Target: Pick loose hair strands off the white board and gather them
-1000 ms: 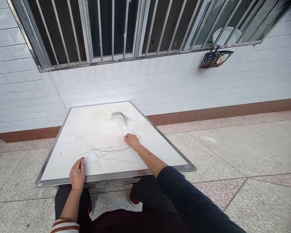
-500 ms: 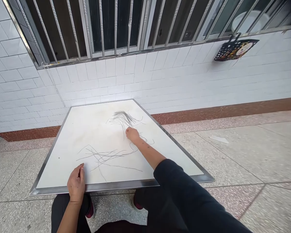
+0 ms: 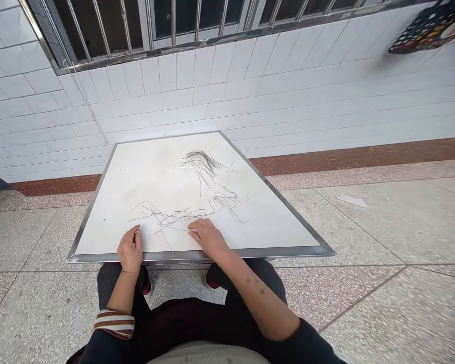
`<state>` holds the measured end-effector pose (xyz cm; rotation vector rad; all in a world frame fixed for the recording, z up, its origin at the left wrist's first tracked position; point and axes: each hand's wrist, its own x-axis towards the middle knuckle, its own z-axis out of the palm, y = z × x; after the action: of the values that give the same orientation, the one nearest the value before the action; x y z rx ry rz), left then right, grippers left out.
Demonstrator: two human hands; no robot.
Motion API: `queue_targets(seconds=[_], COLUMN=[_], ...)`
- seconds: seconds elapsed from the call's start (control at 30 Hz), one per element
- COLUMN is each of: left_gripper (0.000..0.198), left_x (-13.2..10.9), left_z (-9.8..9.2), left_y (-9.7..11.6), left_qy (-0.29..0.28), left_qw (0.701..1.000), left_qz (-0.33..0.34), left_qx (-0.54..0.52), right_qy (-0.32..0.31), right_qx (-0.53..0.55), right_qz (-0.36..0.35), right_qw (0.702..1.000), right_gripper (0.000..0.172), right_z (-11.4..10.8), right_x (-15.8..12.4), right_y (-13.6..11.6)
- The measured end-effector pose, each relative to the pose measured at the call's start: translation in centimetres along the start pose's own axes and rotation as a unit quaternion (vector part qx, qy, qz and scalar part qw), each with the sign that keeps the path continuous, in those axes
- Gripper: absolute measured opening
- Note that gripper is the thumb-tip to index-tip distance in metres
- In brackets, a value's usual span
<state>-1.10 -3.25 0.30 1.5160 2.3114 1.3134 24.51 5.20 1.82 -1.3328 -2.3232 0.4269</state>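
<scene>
A white board (image 3: 136, 172) with a metal edge lies flat in front of me. Thin, dark, hair-like strands lie on it: a dense bundle (image 3: 201, 161) at the back, a curly loose group (image 3: 227, 201) to the right, and a crossed group (image 3: 165, 216) between my hands. My left hand (image 3: 131, 248) rests at the front edge, thumb and fingers pinched together; whatever they hold is too small to make out. Over the right end of the crossed strands is my right hand (image 3: 208, 238), palm down, its thumb and fingers slightly apart. I see nothing gripped in it.
A tiled wall (image 3: 167, 103) with a barred window (image 3: 174, 25) stands behind the board. A dotted bag (image 3: 426, 30) hangs at upper right. A white scrap (image 3: 351, 200) lies on the speckled floor (image 3: 379, 227). My knees are under the board's front edge.
My right hand has come back from beside the dense bundle to the front of the board, and its fingers have parted. My left hand stays pinched at the front edge. The view has tilted down.
</scene>
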Motion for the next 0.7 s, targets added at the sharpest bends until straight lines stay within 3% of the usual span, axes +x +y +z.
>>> queue_targets(seconds=[0.23, 0.43, 0.6, 0.7], left_gripper=[0.042, 0.041, 0.043, 0.051], left_x=[0.1, 0.3, 0.5, -0.3], left_z=[0.0, -0.4, -1.4, -2.2], left_y=[0.0, 0.0, 0.4, 2.1], left_qy=[-0.002, -0.013, -0.035, -0.042], left_qw=[1.0, 0.998, 0.987, 0.973], left_qz=[0.003, -0.011, -0.035, -0.039], left_qx=[-0.018, -0.061, -0.151, -0.221], right_qy=[-0.03, -0.096, -0.116, -0.117], right_qx=[-0.088, -0.104, -0.051, 0.107], right_qz=[-0.024, 0.003, 0.004, 0.009], right_qw=[0.995, 0.99, 0.992, 0.987], right_gripper=[0.017, 0.015, 0.02, 0.016], right_z=[0.0, -2.9, -7.3, -9.4], right_x=[-0.6, -3.2, -5.7, -6.9], right_y=[-1.4, -1.2, -0.9, -2.0])
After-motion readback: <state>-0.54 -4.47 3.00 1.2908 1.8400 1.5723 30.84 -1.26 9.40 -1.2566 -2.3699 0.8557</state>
